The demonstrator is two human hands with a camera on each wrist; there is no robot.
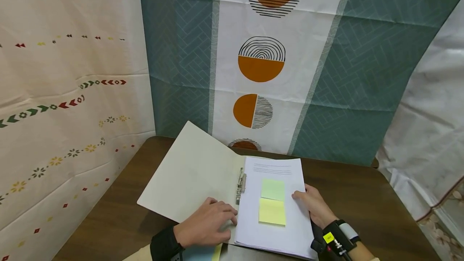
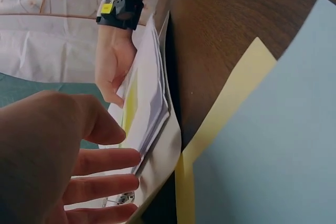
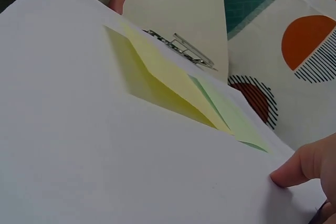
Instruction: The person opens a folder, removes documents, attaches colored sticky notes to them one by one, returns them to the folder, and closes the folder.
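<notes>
An off-white binder (image 1: 197,172) lies spread on the table, its left cover raised at a slant. A metal clip (image 1: 240,186) runs along its inner side. On the right half rests a stack of white paper (image 1: 250,228), with a pale green sticky note (image 1: 273,189) above a yellow sticky note (image 1: 272,212). My right hand (image 1: 315,206) pinches the stack's right edge, thumb (image 3: 294,174) on top and the other fingers hidden beneath. At the stack's left edge, below the clip, my left hand (image 1: 208,222) has its fingers spread and loosely bent, fingertips right beside the paper.
Beneath my left wrist lie a light blue sheet (image 2: 273,150) and a yellow sheet (image 2: 236,93), near the table's front. The brown wooden table (image 1: 344,188) extends on both sides. Patterned cloths (image 1: 181,51) hang behind and at the left and right.
</notes>
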